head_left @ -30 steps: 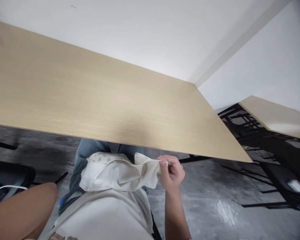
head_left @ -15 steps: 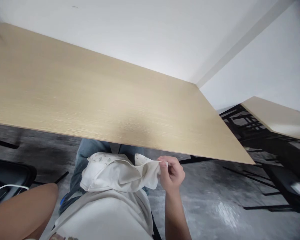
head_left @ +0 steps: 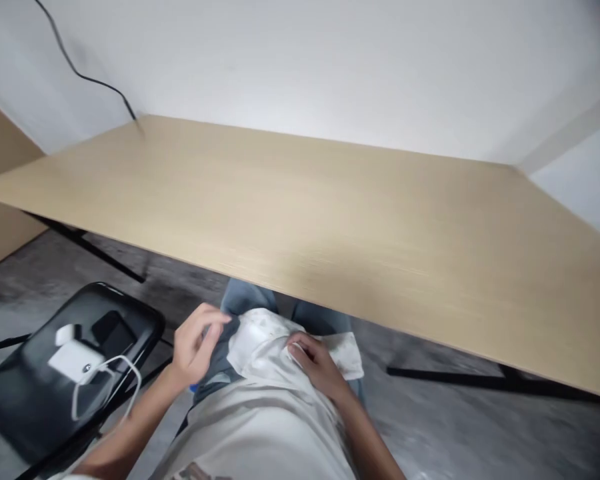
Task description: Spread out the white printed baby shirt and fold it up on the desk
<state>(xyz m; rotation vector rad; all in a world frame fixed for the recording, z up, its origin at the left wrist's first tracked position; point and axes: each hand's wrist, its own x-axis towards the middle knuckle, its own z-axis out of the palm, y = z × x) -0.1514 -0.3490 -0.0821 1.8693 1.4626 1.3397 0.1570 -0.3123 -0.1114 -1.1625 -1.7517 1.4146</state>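
Observation:
A white cloth point(head_left: 257, 343) with a small printed pattern lies crumpled across the lap, over blue jeans. My right hand point(head_left: 317, 367) is closed on a gathered part of it. One flap of the cloth spreads out to the right, beyond that hand. My left hand point(head_left: 199, 341) is just left of the cloth, apart from it, with fingers half curled and a gap to the thumb; nothing shows in it. What kind of cloth piece this is I cannot tell.
A long wooden table point(head_left: 290, 200) stands in front against a white wall, its front edge just above the knees. To the left, a black chair point(head_left: 30, 400) bears a white device point(head_left: 75, 361) with a white cable and a black object point(head_left: 113, 335). A black cord point(head_left: 100, 82) hangs by the wall.
The view has swung left. My left hand has come into view beside the cloth. My right hand has moved from the cloth's right end to its middle, still gripping it.

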